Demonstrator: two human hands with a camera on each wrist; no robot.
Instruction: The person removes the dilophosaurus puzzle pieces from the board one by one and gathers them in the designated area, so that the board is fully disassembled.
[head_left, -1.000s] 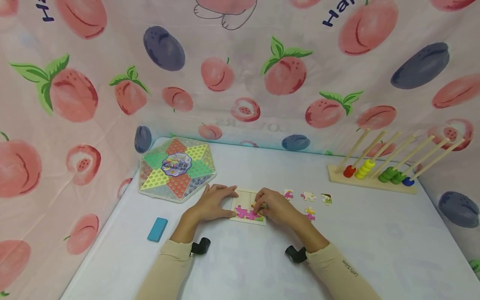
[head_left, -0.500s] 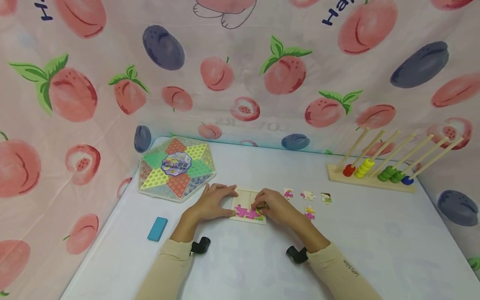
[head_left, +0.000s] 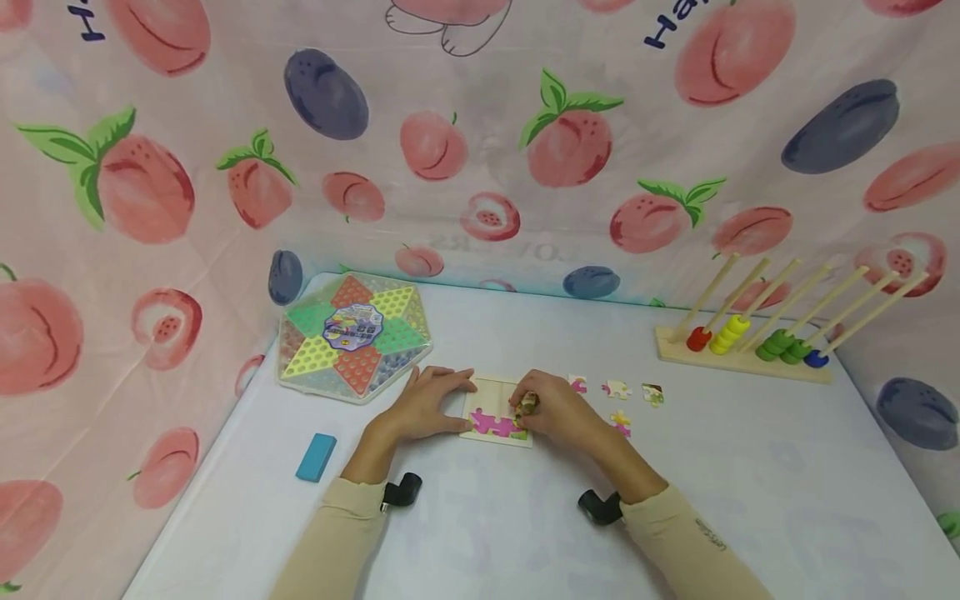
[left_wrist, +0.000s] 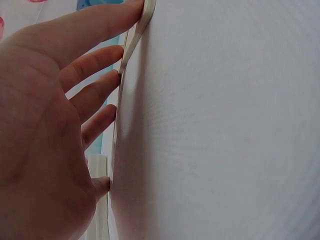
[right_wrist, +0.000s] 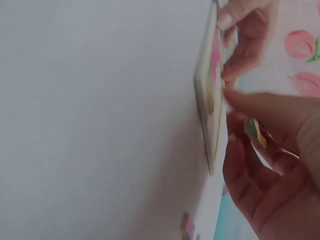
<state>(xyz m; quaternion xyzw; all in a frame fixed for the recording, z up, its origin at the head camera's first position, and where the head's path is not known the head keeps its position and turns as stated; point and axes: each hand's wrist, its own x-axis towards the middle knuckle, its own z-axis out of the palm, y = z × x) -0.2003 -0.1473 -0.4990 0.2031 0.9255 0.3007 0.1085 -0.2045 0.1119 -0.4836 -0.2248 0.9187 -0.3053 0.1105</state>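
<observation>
A small light wooden puzzle tray [head_left: 491, 392] lies on the white table, with pink puzzle pieces [head_left: 491, 423] along its near side. At its left edge rests my left hand [head_left: 427, 406], thumb and fingers spread and fairly straight; the left wrist view shows the fingertips touching the rim. My right hand [head_left: 558, 406] is over the tray's right side and holds a green-and-yellow puzzle piece [right_wrist: 255, 133] in curled fingers. In the right wrist view its thumb reaches to the tray, and part of the piece is hidden by the fingers.
Several loose puzzle pieces [head_left: 617, 389] lie right of the tray. A hexagonal Chinese checkers board [head_left: 401, 337] sits at back left, a blue block [head_left: 316, 457] at left. A wooden peg stand with coloured beads [head_left: 742, 360] stands at back right, before the fruit-print cloth [head_left: 480, 167].
My right hand has shifted slightly right and turned, so the piece in its fingers shows more. The left hand and tray stay in place.
</observation>
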